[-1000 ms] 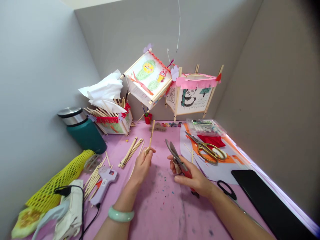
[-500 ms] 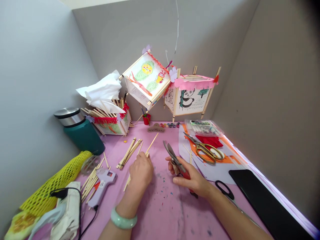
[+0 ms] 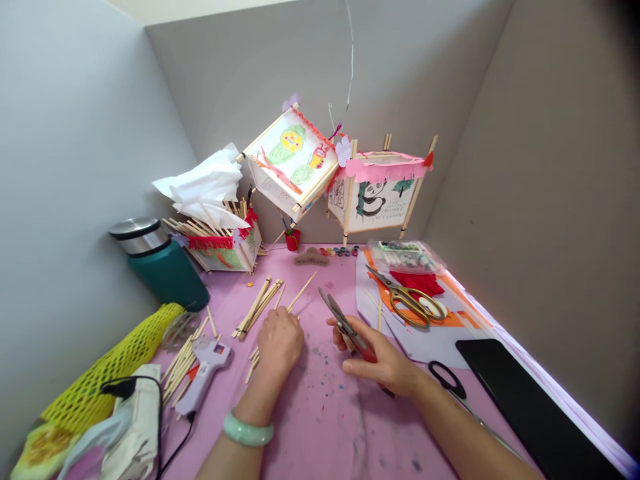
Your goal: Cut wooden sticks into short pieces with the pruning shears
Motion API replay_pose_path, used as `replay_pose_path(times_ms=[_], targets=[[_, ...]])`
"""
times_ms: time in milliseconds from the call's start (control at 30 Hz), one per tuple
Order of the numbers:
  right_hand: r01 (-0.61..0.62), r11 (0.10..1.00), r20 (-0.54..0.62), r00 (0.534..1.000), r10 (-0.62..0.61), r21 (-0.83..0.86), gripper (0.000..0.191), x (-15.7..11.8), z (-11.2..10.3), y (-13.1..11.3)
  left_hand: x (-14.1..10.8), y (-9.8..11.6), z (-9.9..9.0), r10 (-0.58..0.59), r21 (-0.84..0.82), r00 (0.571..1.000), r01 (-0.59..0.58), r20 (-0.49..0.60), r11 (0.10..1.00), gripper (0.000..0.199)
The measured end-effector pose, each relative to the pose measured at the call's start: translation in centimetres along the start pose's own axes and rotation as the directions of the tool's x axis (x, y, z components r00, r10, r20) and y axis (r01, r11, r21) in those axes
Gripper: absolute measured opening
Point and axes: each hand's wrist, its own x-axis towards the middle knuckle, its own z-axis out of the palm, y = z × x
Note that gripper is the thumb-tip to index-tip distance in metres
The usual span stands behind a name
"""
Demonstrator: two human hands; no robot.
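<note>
My left hand [image 3: 281,339], with a pale green bangle on its wrist, is closed on thin wooden sticks [image 3: 303,292] low over the pink table. One stick points up and right from the fingers; other ends show below the hand. My right hand [image 3: 383,357] is wrapped round red-handled pruning shears [image 3: 345,325], whose blades point up and left, slightly apart. Between the hands lies bare tabletop with small coloured specks. Bundles of tied sticks [image 3: 259,307] rest left of my left hand.
Gold-handled scissors [image 3: 410,297] lie on paper at the right, near a black slab [image 3: 525,400] and black-handled scissors [image 3: 449,379]. A glue gun [image 3: 205,373], loose sticks and a teal bottle [image 3: 167,270] are at the left. Paper lanterns [image 3: 295,160] hang behind.
The shears have shifted slightly left and down with my right hand. The stick at my left hand is tilted further to the right, and that hand has turned slightly.
</note>
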Motion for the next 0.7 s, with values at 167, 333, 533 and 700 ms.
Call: replay_pose_path(times_ms=[167,333,533,700], targets=[[-0.007,1.0,0.0,1.0,0.007,0.021,0.059,0.0,0.0,-0.18,0.05,-0.19,-0.26,0.053,0.003,0.998,-0.053,0.038,0.999,0.027],[-0.005,1.0,0.002,1.0,0.005,0.002,0.059,0.08,0.09,-0.35,0.47,-0.44,0.07,-0.015,-0.04,0.998,0.017,0.055,0.999,0.027],[-0.005,1.0,0.004,1.0,0.005,-0.014,0.058,0.07,0.13,-0.43,0.81,-0.9,0.42,0.004,-0.042,1.0,-0.004,0.008,0.999,0.028],[-0.01,1.0,0.0,1.0,0.01,-0.025,0.059,-0.01,0.09,-0.4,0.95,-0.96,0.08,0.004,-0.054,1.0,-0.004,-0.005,0.999,0.029]])
